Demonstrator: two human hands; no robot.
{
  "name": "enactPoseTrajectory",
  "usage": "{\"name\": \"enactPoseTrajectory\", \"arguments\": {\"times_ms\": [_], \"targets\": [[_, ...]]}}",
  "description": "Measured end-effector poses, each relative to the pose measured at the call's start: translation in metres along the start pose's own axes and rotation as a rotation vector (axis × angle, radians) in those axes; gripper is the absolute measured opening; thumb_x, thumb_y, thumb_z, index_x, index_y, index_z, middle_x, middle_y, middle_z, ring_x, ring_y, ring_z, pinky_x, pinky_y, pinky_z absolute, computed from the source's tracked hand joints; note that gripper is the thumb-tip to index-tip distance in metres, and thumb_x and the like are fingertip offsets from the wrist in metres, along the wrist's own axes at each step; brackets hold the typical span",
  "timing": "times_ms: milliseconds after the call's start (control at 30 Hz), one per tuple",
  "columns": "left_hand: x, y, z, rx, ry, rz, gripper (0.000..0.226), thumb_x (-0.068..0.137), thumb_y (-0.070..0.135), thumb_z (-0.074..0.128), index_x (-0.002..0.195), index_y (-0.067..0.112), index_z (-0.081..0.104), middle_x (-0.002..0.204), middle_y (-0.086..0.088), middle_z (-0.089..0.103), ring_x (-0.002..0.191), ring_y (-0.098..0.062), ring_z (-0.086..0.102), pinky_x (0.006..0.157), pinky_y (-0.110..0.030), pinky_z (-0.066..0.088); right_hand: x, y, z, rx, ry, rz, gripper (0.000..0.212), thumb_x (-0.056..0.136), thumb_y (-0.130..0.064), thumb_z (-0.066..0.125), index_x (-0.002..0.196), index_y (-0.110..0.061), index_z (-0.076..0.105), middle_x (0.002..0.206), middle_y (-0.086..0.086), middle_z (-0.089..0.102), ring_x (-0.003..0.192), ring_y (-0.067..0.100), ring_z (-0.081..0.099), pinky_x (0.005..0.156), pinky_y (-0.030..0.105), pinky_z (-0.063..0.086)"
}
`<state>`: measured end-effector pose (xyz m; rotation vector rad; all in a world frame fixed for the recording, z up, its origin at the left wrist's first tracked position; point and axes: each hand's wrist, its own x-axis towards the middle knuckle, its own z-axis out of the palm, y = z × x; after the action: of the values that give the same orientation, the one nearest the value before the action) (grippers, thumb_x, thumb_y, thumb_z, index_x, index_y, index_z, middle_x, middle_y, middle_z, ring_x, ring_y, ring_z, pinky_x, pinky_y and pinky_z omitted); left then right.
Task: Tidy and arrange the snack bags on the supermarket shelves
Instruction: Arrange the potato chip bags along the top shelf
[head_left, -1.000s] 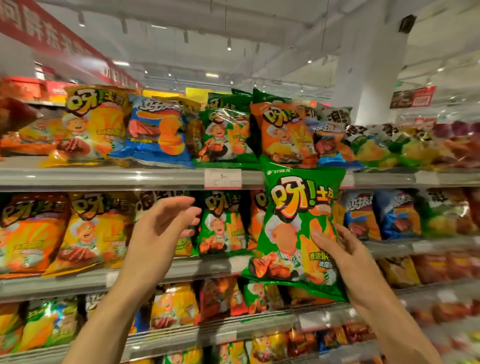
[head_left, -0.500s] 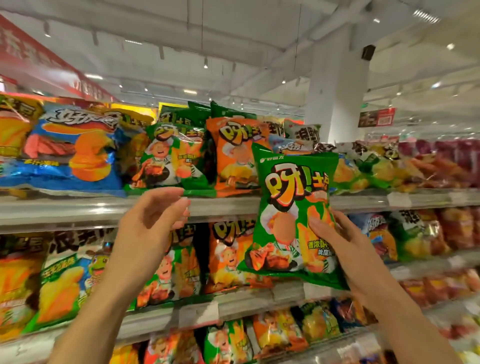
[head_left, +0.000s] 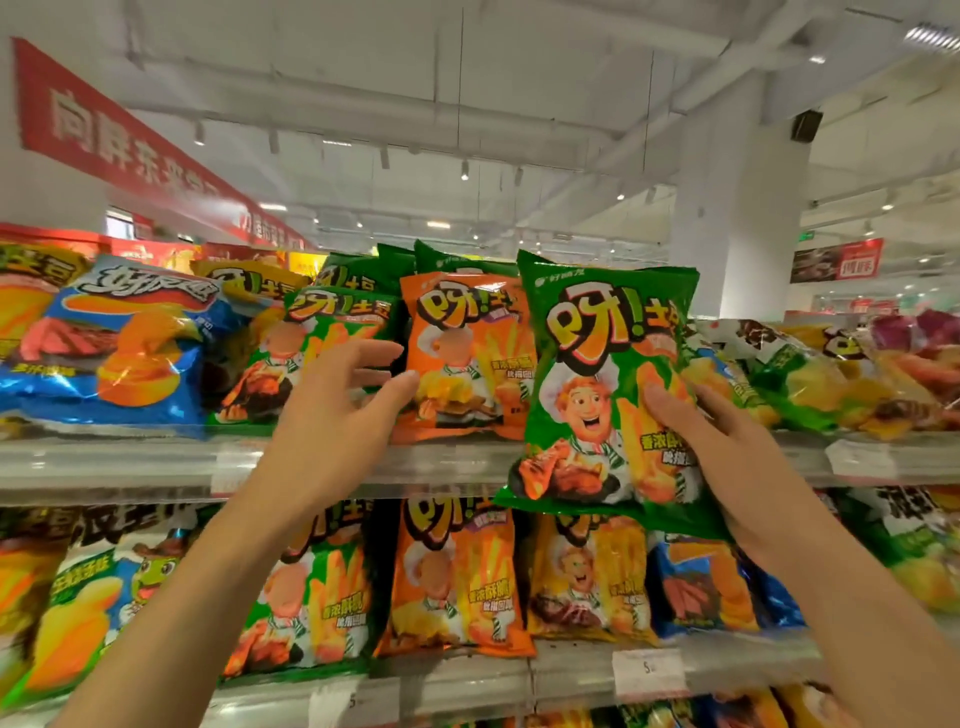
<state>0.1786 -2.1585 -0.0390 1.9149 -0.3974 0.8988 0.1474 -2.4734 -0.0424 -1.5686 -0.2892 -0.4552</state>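
Observation:
My right hand (head_left: 722, 457) grips a green snack bag (head_left: 597, 374) with a cartoon chef, holding it upright in front of the top shelf (head_left: 130, 462). An orange snack bag (head_left: 467, 353) stands on that shelf just left of it. My left hand (head_left: 337, 415) is raised with fingers spread, its fingertips at the left edge of the orange bag; I cannot tell if they touch it. Behind the left hand stands another green snack bag (head_left: 322, 332).
A blue chip bag (head_left: 119, 343) and yellow bags fill the top shelf's left side; mixed bags (head_left: 831, 379) lie flat on its right. The lower shelf (head_left: 467, 675) holds a row of upright bags with price tags on its edge. A white pillar (head_left: 737, 218) rises behind.
My right hand has lifted the green bag from the middle shelf level up to the top shelf. My left hand rose and reached toward the orange bag. The view shifted upward.

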Motion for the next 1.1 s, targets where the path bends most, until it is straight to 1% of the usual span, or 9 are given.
{"name": "enactPoseTrajectory", "arguments": {"times_ms": [67, 200, 300, 367, 500, 733, 933, 1000, 1100], "targets": [[0.017, 0.007, 0.016, 0.075, -0.059, -0.029, 0.048, 0.098, 0.048, 0.063, 0.142, 0.033, 0.052, 0.145, 0.009, 0.052, 0.119, 0.002, 0.050, 0.086, -0.013, 0.038, 0.015, -0.004, -0.010, -0.015, -0.007, -0.007, 0.065, 0.063, -0.063, 0.080, 0.121, -0.036, 0.068, 0.109, -0.004, 0.080, 0.095, 0.021, 0.078, 0.088, 0.043, 0.059], [0.042, 0.013, 0.044, 0.212, -0.135, -0.092, 0.073, 0.097, 0.058, 0.059, 0.157, 0.029, 0.029, 0.162, -0.002, 0.030, 0.128, -0.012, 0.043, 0.110, -0.041, 0.039, 0.046, -0.003, -0.025, -0.025, -0.036, 0.011, 0.070, 0.065, -0.068, 0.080, 0.124, -0.035, 0.066, 0.109, -0.004, 0.080, 0.096, 0.021, 0.078, 0.092, 0.046, 0.059], [0.054, 0.010, 0.057, 0.277, -0.141, -0.140, 0.082, 0.098, 0.062, 0.054, 0.161, 0.029, 0.014, 0.164, -0.004, 0.032, 0.136, -0.022, 0.045, 0.108, -0.044, 0.038, 0.059, 0.002, -0.030, -0.009, -0.082, 0.035, 0.069, 0.072, -0.065, 0.078, 0.129, -0.029, 0.064, 0.107, -0.002, 0.080, 0.097, 0.021, 0.078, 0.095, 0.046, 0.059], [0.059, 0.006, 0.063, 0.309, -0.171, -0.162, 0.081, 0.098, 0.064, 0.051, 0.161, 0.033, 0.010, 0.160, -0.004, 0.042, 0.130, -0.027, 0.054, 0.103, -0.042, 0.041, 0.064, 0.008, -0.032, 0.009, -0.112, 0.044, 0.071, 0.072, -0.065, 0.078, 0.130, -0.027, 0.064, 0.106, -0.001, 0.081, 0.096, 0.021, 0.078, 0.094, 0.046, 0.059], [0.059, 0.003, 0.069, 0.268, -0.113, -0.148, 0.083, 0.094, 0.068, 0.057, 0.159, 0.038, 0.015, 0.145, -0.001, 0.052, 0.110, -0.022, 0.059, 0.097, -0.042, 0.045, 0.071, 0.017, -0.039, 0.023, -0.150, 0.043, 0.073, 0.071, -0.067, 0.078, 0.130, -0.027, 0.064, 0.109, 0.002, 0.080, 0.099, 0.024, 0.078, 0.096, 0.049, 0.058], [0.049, 0.009, 0.072, 0.152, 0.048, -0.033, 0.084, 0.089, 0.066, 0.066, 0.158, 0.037, 0.028, 0.162, 0.004, 0.038, 0.139, -0.014, 0.041, 0.108, -0.033, 0.033, 0.067, 0.022, -0.049, 0.065, -0.193, 0.048, 0.061, 0.075, -0.061, 0.077, 0.125, -0.029, 0.066, 0.109, 0.003, 0.080, 0.098, 0.026, 0.078, 0.087, 0.043, 0.059], [0.063, 0.028, 0.047, 0.184, 0.101, 0.021, 0.084, 0.089, 0.067, 0.066, 0.158, 0.034, 0.031, 0.161, 0.003, 0.040, 0.139, -0.017, 0.044, 0.103, -0.033, 0.034, 0.060, 0.019, -0.048, 0.063, -0.165, 0.062, 0.054, 0.079, -0.060, 0.074, 0.121, -0.026, 0.068, 0.108, 0.006, 0.080, 0.095, 0.027, 0.079, 0.069, 0.035, 0.064], [0.066, 0.029, 0.029, 0.215, 0.095, 0.025, 0.084, 0.087, 0.069, 0.066, 0.157, 0.037, 0.031, 0.161, 0.004, 0.040, 0.139, -0.020, 0.045, 0.103, -0.038, 0.037, 0.060, 0.018, -0.045, 0.050, -0.148, 0.059, 0.056, 0.078, -0.061, 0.075, 0.122, -0.026, 0.068, 0.108, 0.005, 0.080, 0.095, 0.027, 0.079, 0.071, 0.036, 0.064], [0.065, 0.024, -0.004, 0.211, 0.108, 0.016, 0.083, 0.085, 0.071, 0.067, 0.155, 0.041, 0.033, 0.159, 0.004, 0.044, 0.133, -0.020, 0.050, 0.106, -0.044, 0.043, 0.062, 0.013, -0.029, 0.015, -0.121, 0.034, 0.063, 0.073, -0.065, 0.077, 0.123, -0.029, 0.067, 0.106, 0.001, 0.081, 0.095, 0.023, 0.079, 0.085, 0.040, 0.059]]}}
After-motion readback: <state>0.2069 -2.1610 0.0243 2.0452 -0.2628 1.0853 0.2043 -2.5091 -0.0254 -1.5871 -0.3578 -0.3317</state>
